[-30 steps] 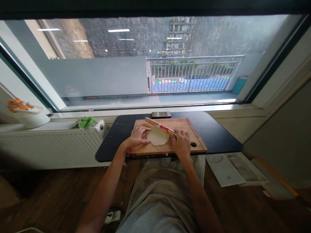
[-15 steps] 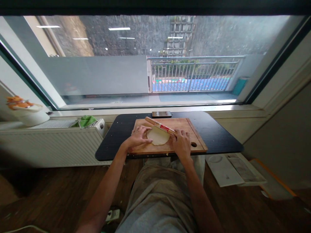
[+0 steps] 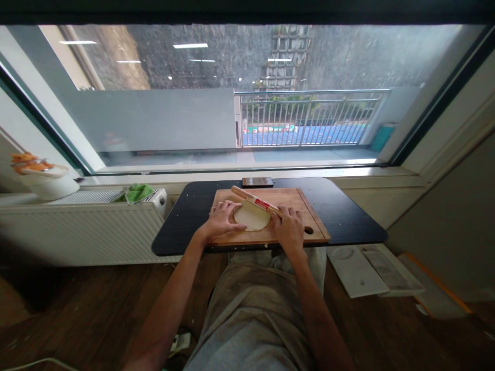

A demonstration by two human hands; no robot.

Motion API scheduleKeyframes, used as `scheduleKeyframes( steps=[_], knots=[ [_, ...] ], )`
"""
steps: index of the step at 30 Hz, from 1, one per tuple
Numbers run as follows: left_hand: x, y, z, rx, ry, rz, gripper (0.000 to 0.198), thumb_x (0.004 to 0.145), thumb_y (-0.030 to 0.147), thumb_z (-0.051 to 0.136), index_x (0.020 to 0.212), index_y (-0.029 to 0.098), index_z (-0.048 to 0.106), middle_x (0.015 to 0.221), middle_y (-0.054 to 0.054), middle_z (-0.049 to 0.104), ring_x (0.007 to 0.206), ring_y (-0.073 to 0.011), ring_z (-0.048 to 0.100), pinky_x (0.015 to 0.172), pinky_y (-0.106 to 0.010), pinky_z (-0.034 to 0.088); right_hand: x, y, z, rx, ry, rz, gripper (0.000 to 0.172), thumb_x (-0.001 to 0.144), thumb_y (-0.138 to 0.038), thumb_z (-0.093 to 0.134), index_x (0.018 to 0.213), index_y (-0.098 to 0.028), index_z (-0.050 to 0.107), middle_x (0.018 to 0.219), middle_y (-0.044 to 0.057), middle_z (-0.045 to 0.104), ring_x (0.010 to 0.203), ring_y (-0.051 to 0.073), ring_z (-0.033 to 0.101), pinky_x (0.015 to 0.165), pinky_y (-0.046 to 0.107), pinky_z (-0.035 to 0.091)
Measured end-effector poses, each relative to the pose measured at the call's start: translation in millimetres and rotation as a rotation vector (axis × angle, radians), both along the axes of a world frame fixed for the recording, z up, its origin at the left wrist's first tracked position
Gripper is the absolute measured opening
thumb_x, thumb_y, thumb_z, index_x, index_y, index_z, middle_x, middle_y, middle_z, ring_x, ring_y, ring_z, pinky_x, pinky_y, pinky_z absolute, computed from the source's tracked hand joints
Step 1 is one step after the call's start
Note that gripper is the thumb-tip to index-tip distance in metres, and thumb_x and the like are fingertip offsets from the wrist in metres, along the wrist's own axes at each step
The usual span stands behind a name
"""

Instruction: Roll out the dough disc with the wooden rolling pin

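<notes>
A flat, pale round of dough (image 3: 253, 217) lies on the wooden cutting board (image 3: 309, 226). At its left edge rests my left hand (image 3: 222, 219), fingers and thumb spread apart, the thumb touching the near-left rim of the dough. My right hand (image 3: 289, 229) is closed over the right end of a wooden rolling pin (image 3: 253, 199) with a red label. The pin slants across the dough's far edge, its free end pointing to the far left. My right fingers hide the pin's near end.
The board sits on a small black table (image 3: 348, 226) below a wide window. A dark flat object, possibly a phone (image 3: 257, 182), lies at the table's far edge. To the left, a white radiator (image 3: 96, 232) carries a green cloth (image 3: 137, 192) and a white pot (image 3: 48, 180).
My left thumb has slid slightly to the right along the dough's near edge. My right hand and the rolling pin look the same.
</notes>
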State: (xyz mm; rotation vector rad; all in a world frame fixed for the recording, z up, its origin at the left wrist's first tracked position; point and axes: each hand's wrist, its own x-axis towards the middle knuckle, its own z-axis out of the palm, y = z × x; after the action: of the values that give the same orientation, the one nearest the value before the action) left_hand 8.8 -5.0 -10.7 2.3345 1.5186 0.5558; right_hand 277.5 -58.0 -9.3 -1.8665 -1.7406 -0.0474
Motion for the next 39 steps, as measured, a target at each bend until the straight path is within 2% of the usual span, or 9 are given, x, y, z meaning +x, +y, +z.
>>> scheduleKeyframes(
  steps=[6,14,18,23,27,30,35,39],
  knots=[
    [-1,1,4.9,-0.042,-0.033,-0.087,0.091,0.083,0.076,0.082,0.159,0.03,0.061,0.155,-0.011,0.058,0.147,-0.037,0.051,0.128,-0.051,0.039,0,1,-1.5,0.005,0.002,0.002,0.035,0.115,-0.036,0.056,0.14,-0.019,0.073,0.135,0.015,0.074,0.126,0.035,0.057,0.102,0.043,0.041],
    [12,-12,3.8,0.02,0.023,0.013,0.102,0.08,0.084,0.079,0.163,0.031,0.056,0.16,-0.011,0.055,0.149,-0.0375,0.05,0.132,-0.053,0.032,1,0,-0.6,0.0,0.003,0.01,0.036,0.115,-0.036,0.055,0.142,-0.019,0.072,0.135,0.016,0.074,0.125,0.035,0.057,0.102,0.043,0.041],
    [22,-14,3.6,0.031,0.069,0.071,0.104,0.077,0.088,0.078,0.161,0.03,0.058,0.158,-0.014,0.056,0.149,-0.0412,0.049,0.131,-0.056,0.032,1,-1,0.5,-0.006,0.002,0.009,0.035,0.115,-0.035,0.056,0.141,-0.02,0.073,0.136,0.016,0.074,0.126,0.035,0.057,0.103,0.043,0.041],
    [37,-21,-0.5,0.064,0.058,0.131,0.111,0.075,0.096,0.073,0.161,0.027,0.058,0.149,-0.018,0.058,0.142,-0.0447,0.053,0.126,-0.058,0.039,2,1,-0.9,0.012,0.004,0.014,0.033,0.115,-0.035,0.057,0.138,-0.02,0.074,0.133,0.015,0.074,0.124,0.034,0.057,0.103,0.042,0.041],
    [48,-24,-3.9,0.083,0.045,0.178,0.109,0.072,0.099,0.072,0.155,0.029,0.06,0.148,-0.018,0.059,0.142,-0.0475,0.053,0.122,-0.062,0.042,2,1,-2.3,0.027,-0.001,0.014,0.032,0.115,-0.037,0.056,0.136,-0.021,0.074,0.132,0.015,0.075,0.122,0.034,0.057,0.102,0.042,0.041],
    [58,-24,-4.0,0.083,0.065,0.227,0.109,0.069,0.1,0.072,0.151,0.029,0.06,0.153,-0.02,0.058,0.146,-0.0521,0.05,0.124,-0.067,0.037,2,0,-1.5,0.02,-0.002,0.008,0.031,0.114,-0.036,0.056,0.135,-0.021,0.074,0.132,0.015,0.075,0.123,0.034,0.057,0.102,0.042,0.041],
    [78,-23,-3.8,0.06,0.048,0.264,0.118,0.072,0.106,0.063,0.153,0.02,0.055,0.164,-0.03,0.05,0.154,-0.0613,0.04,0.125,-0.076,0.027,2,0,-0.9,0.008,0.005,0.009,0.031,0.114,-0.035,0.057,0.135,-0.02,0.074,0.131,0.016,0.075,0.123,0.035,0.057,0.101,0.042,0.041],
    [95,-24,-7.9,0.104,0.034,0.32,0.117,0.075,0.106,0.058,0.153,0.019,0.054,0.162,-0.03,0.052,0.154,-0.0628,0.04,0.127,-0.08,0.021,2,0,-1.8,0.025,0.015,0.012,0.03,0.113,-0.036,0.058,0.135,-0.021,0.073,0.132,0.015,0.075,0.122,0.034,0.058,0.099,0.041,0.042]
  ],
)
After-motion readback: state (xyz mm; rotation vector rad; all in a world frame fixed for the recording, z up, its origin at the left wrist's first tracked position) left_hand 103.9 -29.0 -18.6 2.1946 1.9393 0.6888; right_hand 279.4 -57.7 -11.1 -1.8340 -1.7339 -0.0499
